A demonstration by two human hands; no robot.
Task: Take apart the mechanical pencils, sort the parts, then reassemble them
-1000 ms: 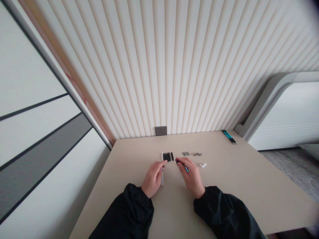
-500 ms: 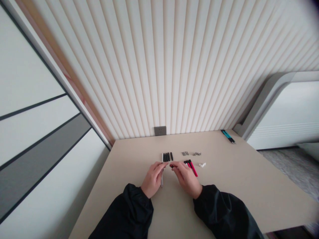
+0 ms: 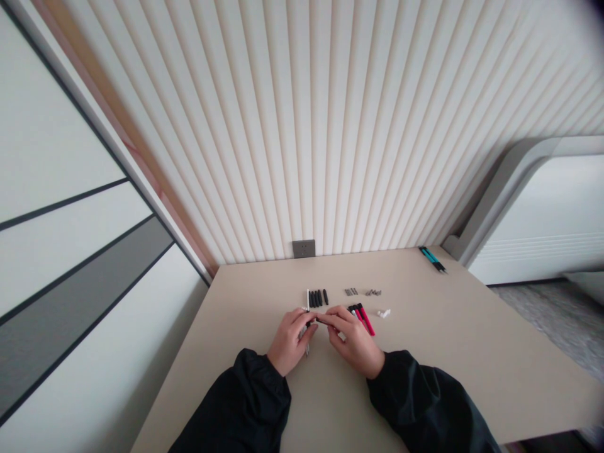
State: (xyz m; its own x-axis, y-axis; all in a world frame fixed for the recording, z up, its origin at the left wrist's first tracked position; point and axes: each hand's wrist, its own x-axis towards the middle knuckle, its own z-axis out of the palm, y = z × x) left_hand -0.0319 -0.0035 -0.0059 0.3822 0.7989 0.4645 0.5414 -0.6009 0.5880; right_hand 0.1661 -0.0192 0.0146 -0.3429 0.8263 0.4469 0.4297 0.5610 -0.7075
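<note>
My left hand [image 3: 290,340] and my right hand [image 3: 352,336] meet over the beige table [image 3: 425,365], fingertips pinched together on a small black pen part [image 3: 317,321]. A thin white refill [image 3: 307,333] lies under my left fingers. Just beyond the hands lies a row of black pen grips [image 3: 318,297]. Right of my right hand lie pink and black pen barrels [image 3: 362,316].
Small grey metal parts [image 3: 362,292] and white bits [image 3: 384,313] lie further right. A teal and black pen [image 3: 432,258] rests at the table's far right corner. A grey wall socket [image 3: 304,248] sits on the ribbed wall behind. A white unit [image 3: 542,220] stands to the right.
My right hand moved left from the pink barrels toward my left hand. Both hands drew slightly nearer and now pinch the same small black part between them.
</note>
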